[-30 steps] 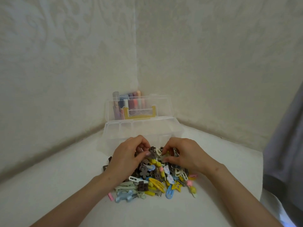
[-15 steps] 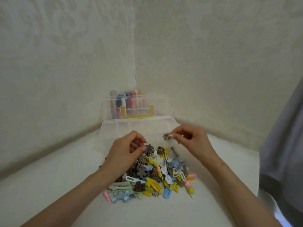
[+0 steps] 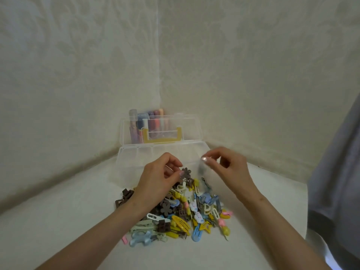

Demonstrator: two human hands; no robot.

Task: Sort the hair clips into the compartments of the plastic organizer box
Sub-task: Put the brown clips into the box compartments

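Toward the box (image 3: pixel 136 158) in the table's (image 3: pixel 78 221) far corner, off the pile (image 3: pixel 194 211), the left hand (image 3: pixel 155 180) has lifted a pinched brown flower clip (image 3: pixel 186 172). On the right hand (image 3: pixel 228 168) the fingertips (image 3: pixel 206 162) meet. Holding what, I cannot tell — release squarely over one compartment.

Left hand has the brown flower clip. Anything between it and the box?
Nothing visible. The left hand pinches the flower clip just in front of the open box, whose lid stands up behind. Only the right hand hovers over the box's right end; the left end looks free.
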